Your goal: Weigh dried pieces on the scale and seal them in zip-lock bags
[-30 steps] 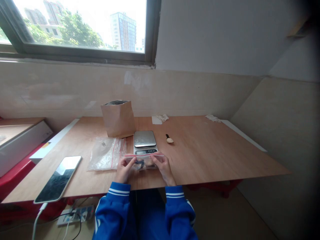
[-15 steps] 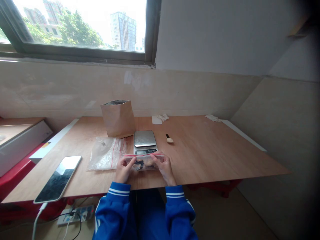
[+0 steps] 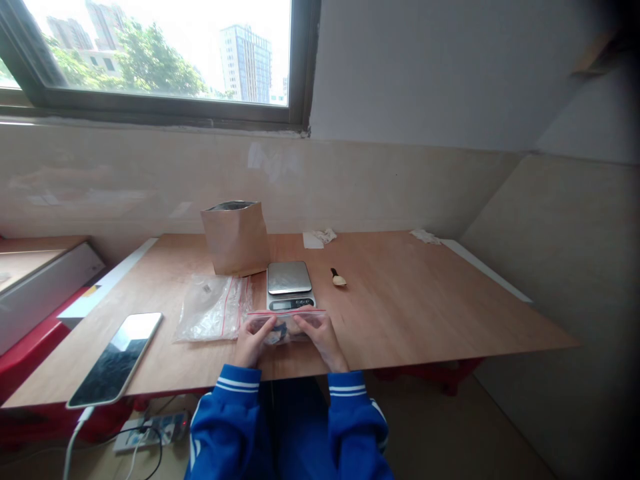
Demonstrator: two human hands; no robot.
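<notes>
Between my two hands is a small clear zip bag (image 3: 285,329) with a red seal line along its top. Something dark and something pale show inside it, too blurred to name. My left hand (image 3: 254,339) pinches the bag's left side, thumb on the near face. On the right side, my right hand (image 3: 323,335) grips it the same way, its thumb closer to the middle. Just beyond the bag stands a kitchen scale (image 3: 289,279) with a bare metal plate. A scoop (image 3: 339,280) with a dark handle and pale bowl lies right of the scale.
Behind and left of the scale, a brown paper pouch (image 3: 235,239) stands upright, its top open. Several clear zip bags (image 3: 207,312) lie left of my hands. A phone (image 3: 117,360) on a cable rests at the table's (image 3: 425,300) front left. Crumpled tissues (image 3: 327,235) lie at the back.
My right hand has shifted slightly left along the bag, its thumb now nearer my left thumb. The bag sits slightly lower, showing more of the scale's display panel.
</notes>
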